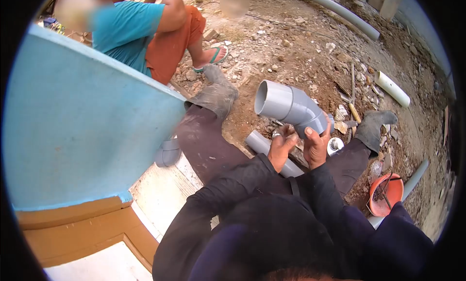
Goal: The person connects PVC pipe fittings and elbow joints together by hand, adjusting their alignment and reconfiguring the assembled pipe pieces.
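Observation:
A grey plastic pipe elbow (307,109) is held up between my knees, its wide round mouth facing left. My right hand (316,146) grips its lower end, with the thumb on the near side. Just left of it, my left hand (283,148) is closed in a pinch close under the elbow; what its fingers hold, if anything, is too small to make out. Below my hands lies a straight grey pipe (258,142), partly hidden by my left hand. A small white tin (335,145) with a metallic top stands to the right of my right hand.
Another person in a teal shirt (127,31) sits at upper left behind a blue wall (92,121). An orange bucket (387,196) with tools stands at right. A white pipe piece (392,89) and a wooden-handled tool (355,113) lie on rubble. Another grey fitting (168,153) is beside my left leg.

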Demonstrator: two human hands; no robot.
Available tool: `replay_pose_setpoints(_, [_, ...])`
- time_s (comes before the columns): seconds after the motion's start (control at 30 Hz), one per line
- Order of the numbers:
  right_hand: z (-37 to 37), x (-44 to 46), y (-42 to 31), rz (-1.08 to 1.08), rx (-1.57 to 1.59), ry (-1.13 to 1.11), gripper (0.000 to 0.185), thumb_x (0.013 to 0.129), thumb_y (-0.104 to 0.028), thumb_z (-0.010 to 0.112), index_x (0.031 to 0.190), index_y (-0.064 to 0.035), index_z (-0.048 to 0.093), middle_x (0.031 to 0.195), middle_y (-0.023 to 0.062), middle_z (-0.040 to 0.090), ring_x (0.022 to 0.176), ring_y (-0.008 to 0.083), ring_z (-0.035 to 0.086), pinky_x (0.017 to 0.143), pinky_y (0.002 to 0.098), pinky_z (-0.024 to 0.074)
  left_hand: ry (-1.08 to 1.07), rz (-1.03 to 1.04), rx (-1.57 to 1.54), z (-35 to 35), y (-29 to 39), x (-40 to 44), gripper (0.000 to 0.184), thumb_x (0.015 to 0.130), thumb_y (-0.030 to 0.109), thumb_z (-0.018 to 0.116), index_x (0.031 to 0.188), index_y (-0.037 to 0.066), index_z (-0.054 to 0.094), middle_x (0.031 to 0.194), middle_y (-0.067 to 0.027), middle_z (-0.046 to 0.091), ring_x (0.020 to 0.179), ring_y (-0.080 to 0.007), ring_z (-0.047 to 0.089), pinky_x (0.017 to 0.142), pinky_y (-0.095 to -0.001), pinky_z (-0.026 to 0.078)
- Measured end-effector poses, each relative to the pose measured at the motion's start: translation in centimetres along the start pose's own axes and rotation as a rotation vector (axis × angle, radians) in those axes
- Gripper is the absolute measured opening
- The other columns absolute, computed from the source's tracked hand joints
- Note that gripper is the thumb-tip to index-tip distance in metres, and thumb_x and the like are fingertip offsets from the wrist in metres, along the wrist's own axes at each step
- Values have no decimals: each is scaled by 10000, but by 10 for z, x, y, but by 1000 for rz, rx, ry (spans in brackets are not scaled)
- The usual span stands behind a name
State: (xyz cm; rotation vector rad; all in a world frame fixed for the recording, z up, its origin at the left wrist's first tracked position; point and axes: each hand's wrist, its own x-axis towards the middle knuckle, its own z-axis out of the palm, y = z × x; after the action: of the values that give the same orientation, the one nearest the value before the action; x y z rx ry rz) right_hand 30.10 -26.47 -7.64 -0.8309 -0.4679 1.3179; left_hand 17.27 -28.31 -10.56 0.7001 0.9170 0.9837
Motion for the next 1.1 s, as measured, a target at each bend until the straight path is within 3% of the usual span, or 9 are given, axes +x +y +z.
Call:
replay_pose_setpoints(0.07, [7, 18, 6, -111, -197, -33, 864, 704, -166, 816, 1415, -42, 342, 1286, 145, 491, 1171, 268, 534, 1021, 409, 443, 214, -225, -126, -5, -22, -18, 679, 976, 489, 570, 1482, 90, 354, 1425, -101, 465, 1261, -276, 482, 1007, -488, 425])
replay_pose_setpoints(0.3, [128, 83, 48, -179, -600, -329, 854, 699, -213, 848, 1387, -12, 383, 1249, 158, 512, 1124, 248, 548, 935, 363, 487, 450, -273, -256, -39, -32, 3, 690, 980, 481, 568, 1496, 73, 359, 1359, -58, 500, 1024, -165, 556, 820, -354, 471])
replay_pose_setpoints(0.63, [309, 191, 130, -3, -653, -517, 917, 681, -274, 815, 1436, 13, 381, 1276, 228, 540, 1025, 294, 617, 819, 384, 530, 277, -284, -305, -43, -11, 1, 740, 991, 541, 513, 1528, 66, 328, 1425, -66, 496, 1137, -188, 594, 899, -335, 491])
replay_pose_setpoints(0.73, [343, 185, 142, 206, -715, -622, 1013, 667, -296, 800, 1517, -31, 317, 1297, 214, 535, 1030, 307, 609, 773, 421, 525, 206, -177, -412, -49, -29, 12, 835, 967, 559, 536, 1570, 65, 237, 1466, -106, 453, 1056, -199, 548, 771, -310, 471])
replay_pose_setpoints(0.77, [350, 186, 154, 247, -778, -606, 1062, 655, -324, 787, 1551, -63, 280, 1305, 200, 535, 1038, 315, 602, 754, 463, 509, 170, -166, -408, -52, -34, 15, 783, 980, 543, 520, 1553, 64, 284, 1466, -91, 454, 1056, -195, 547, 780, -307, 476])
replay_pose_setpoints(0.8, [343, 212, 180, 232, -778, -661, 718, 721, -346, 745, 1332, -85, 472, 1128, 121, 595, 923, 250, 618, 690, 434, 516, 166, -158, -409, -51, -36, 14, 768, 984, 537, 517, 1547, 65, 297, 1467, -89, 453, 1049, -192, 548, 782, -307, 478])
replay_pose_setpoints(0.93, [333, 207, 157, 297, -804, -713, 659, 753, -353, 730, 1313, -101, 491, 1122, 111, 589, 894, 233, 602, 596, 374, 476, 173, -186, -426, -45, -13, 2, 735, 995, 507, 519, 1546, 74, 297, 1476, -88, 443, 1021, -182, 567, 795, -312, 492])
replay_pose_setpoints(1.0, [308, 203, 141, 279, -751, -683, 974, 701, -376, 773, 1516, -62, 340, 1277, 206, 552, 1037, 324, 600, 724, 498, 512, 187, -193, -460, -54, -34, 12, 740, 1000, 489, 536, 1561, 93, 260, 1410, -77, 467, 1019, -189, 584, 794, -319, 504])
replay_pose_setpoints(1.1, [238, 194, 95, 336, -625, -576, 745, 785, -453, 721, 1392, -115, 454, 1250, 150, 551, 1043, 296, 578, 737, 442, 489, 395, -181, -587, -46, -9, 0, 414, 1020, 322, 539, 1369, 116, 454, 1161, -31, 533, 964, -154, 598, 734, -320, 521])
